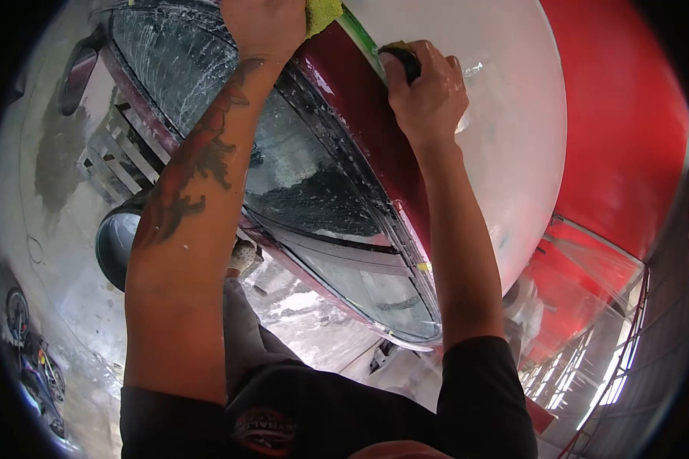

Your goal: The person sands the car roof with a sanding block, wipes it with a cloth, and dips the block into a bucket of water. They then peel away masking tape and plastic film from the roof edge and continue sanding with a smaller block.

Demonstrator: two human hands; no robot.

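My left hand (266,29) is at the top of the view, partly cut off by the frame edge, with its fingers wrapped round a yellow-green cloth (323,15). My right hand (430,90) grips a dark pad (403,60) with a yellowish edge against the whitish roof panel (505,145). Green tape (358,32) runs along the roof's border beside the pad. Below it lies the dark red car frame (352,96), next to wet side windows (306,183) streaked with pale residue.
A side mirror (78,75) juts out at the upper left. On the floor stand a dark bucket (119,243) and slatted metal steps (119,157). A bicycle or motorbike (42,375) is at the lower left. Red panels (628,115) rise on the right.
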